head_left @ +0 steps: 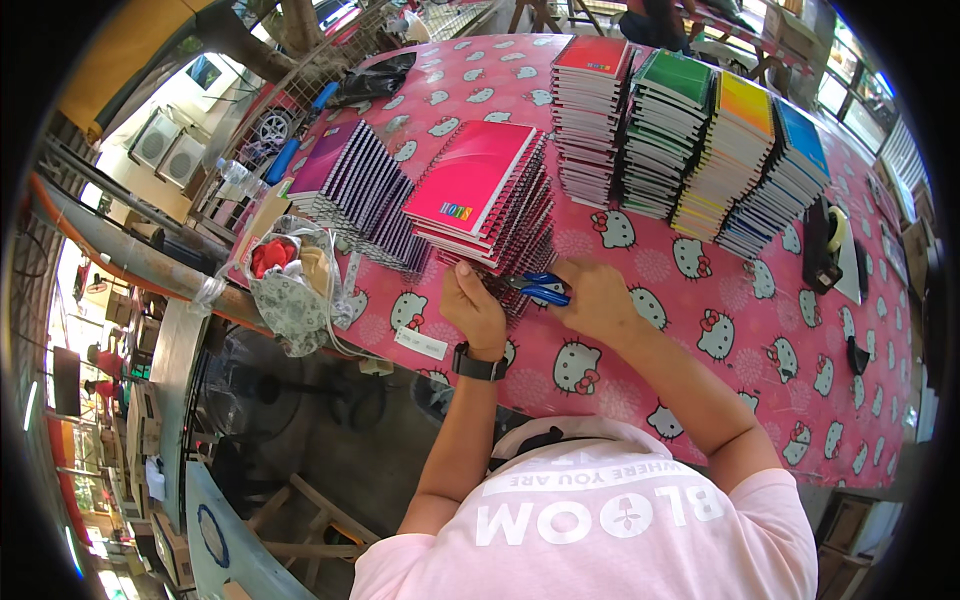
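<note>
- While the clear bag (300,305) hangs at the left edge of the worktop (535,390), its loose straps could snag a passing sleeve.
- Purple notebooks (355,205) stand stacked close beside the pink pile; a sideways shove there might upset both.
- A paper label (421,343) lies near the left wrist, where a dragging forearm could sweep it off.
- Pink notebooks (480,190) are piled before the person, edges uneven; a hard tug on a coil could slide the upper ones.
- The left hand (474,310) is at the pile's near side, fingers curled; I cannot tell whether they pinch anything. A slip of the tool could nip them.
- Blue-handled pliers (541,283) point at the bindings; a poor bite could bend a coil.
- The right hand (598,300) has its fingers clamped on the handles; too strong a squeeze could crush wire.
- Red (590,125), green (665,140), yellow (728,155) and blue piles (775,180) stand tall; a bump could topple them.
</note>
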Motion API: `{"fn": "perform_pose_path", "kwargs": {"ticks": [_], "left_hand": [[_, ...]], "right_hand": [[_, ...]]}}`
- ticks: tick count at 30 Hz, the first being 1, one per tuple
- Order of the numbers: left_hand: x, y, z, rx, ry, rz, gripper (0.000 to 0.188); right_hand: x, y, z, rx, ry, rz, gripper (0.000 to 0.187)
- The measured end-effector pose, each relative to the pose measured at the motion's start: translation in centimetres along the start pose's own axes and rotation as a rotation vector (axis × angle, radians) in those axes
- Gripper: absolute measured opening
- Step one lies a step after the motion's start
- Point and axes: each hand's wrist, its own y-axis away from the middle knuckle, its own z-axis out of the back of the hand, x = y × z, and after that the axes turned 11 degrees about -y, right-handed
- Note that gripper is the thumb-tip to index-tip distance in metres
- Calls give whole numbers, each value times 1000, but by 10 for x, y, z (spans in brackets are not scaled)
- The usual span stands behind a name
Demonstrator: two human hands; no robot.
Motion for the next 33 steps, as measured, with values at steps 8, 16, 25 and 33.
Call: {"fn": "perform_pose_path", "kwargs": {"ticks": [8,16,25,33], "left_hand": [[2,0,0,-13,-19,-10,36],[4,0,2,6,19,35,36],[11,19,3,-22,63,140,34],[14,31,-2,17,43,33,24]], "right_hand": [[-11,5,1,-170,94,213,40],[-6,3,-10,10,-28,38,36],[-15,10,-7,-82,97,91,45],[-12,7,-11,-3,45,11,39]]}}
